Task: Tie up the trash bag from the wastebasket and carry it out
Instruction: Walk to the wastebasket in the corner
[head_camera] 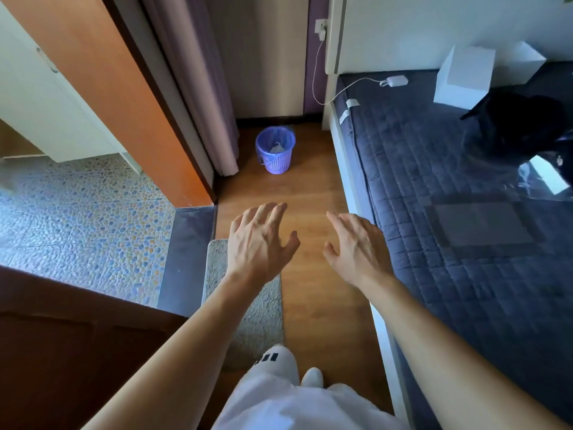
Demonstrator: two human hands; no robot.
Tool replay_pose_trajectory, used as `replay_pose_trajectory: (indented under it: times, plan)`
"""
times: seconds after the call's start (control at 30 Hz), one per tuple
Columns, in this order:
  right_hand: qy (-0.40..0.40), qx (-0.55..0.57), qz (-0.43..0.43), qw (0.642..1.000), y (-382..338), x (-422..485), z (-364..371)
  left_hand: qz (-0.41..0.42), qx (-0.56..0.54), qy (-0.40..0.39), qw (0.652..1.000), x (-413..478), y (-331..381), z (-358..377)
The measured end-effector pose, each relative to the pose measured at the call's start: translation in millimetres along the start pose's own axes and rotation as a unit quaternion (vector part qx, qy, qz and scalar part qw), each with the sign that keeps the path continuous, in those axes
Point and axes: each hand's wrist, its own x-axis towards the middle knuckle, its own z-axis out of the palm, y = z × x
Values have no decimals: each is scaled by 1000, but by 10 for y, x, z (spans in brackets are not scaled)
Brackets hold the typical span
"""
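A small purple wastebasket stands on the wooden floor at the far end of the narrow passage, beside a curtain. A bluish trash bag lines it, folded over the rim, with some pale rubbish inside. My left hand and my right hand are stretched out in front of me, palms down, fingers spread, holding nothing. Both hands are well short of the basket, with bare floor between.
A bed with a dark quilted cover fills the right side. White boxes, a charger with cable and a black bag lie on it. A grey mat is underfoot. An orange door frame and a pebble-tiled floor are left.
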Motion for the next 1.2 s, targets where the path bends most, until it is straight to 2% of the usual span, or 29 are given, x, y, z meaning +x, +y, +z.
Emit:
replay_pose_trajectory:
  times: [0.3,0.77,1.03,1.2]
  plan:
    - [-11,-3,-7,1000,274,1001,53,-11,7,-7,1000,975,-122,318]
    - [1,23,0,1000,269,3543,117,-32,3,-6,999,3292,-818,683]
    - [-11,40,9,999,402,4485,32,-19,1,-22,1000,4254,-906,901]
    - [2,43,5,999,625,5287,128,-38,11,-24,999,5008,-982,1116]
